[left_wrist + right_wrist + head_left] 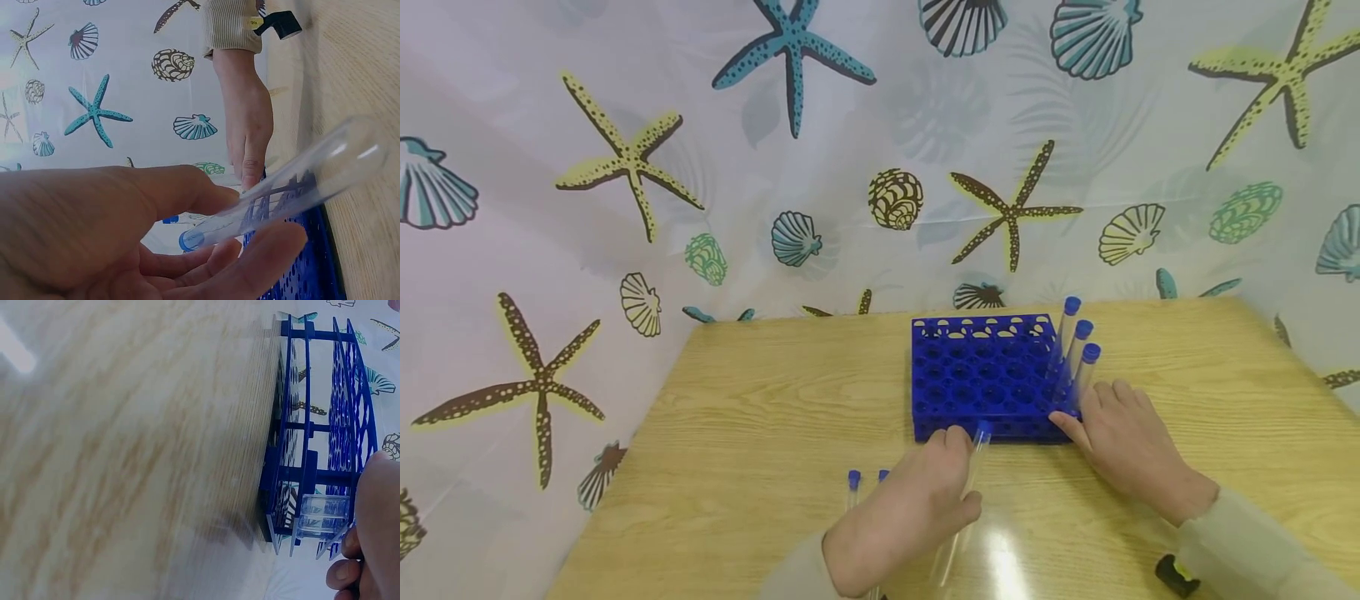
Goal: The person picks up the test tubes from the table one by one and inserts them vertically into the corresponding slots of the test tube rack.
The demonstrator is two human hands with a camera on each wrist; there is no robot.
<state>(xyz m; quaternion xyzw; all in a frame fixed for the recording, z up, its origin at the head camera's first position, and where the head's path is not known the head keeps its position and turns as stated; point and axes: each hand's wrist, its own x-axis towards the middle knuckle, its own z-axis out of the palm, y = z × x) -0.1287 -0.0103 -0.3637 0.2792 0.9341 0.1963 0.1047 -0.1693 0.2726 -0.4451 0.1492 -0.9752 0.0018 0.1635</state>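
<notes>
My left hand (913,508) pinches a clear test tube (976,467) with a blue cap between thumb and fingers. In the left wrist view, that test tube (300,175) lies slantwise, its rounded end clear of the fingers. At the right front corner of the blue test tube rack (985,427), my right hand (1123,433) grips the rack, thumb along the front edge. Three capped test tubes (1081,346) stand in the rack's right end column. In the right wrist view, the lower parts of tubes (322,515) show between the rack's tiers.
Left of my left forearm, two more blue-capped tubes (853,487) are partly hidden. The rack stands on a wooden table (775,400), toward its back edge. A cloth (835,167) printed with starfish and shells hangs behind. A black device (1177,575) is at my right sleeve.
</notes>
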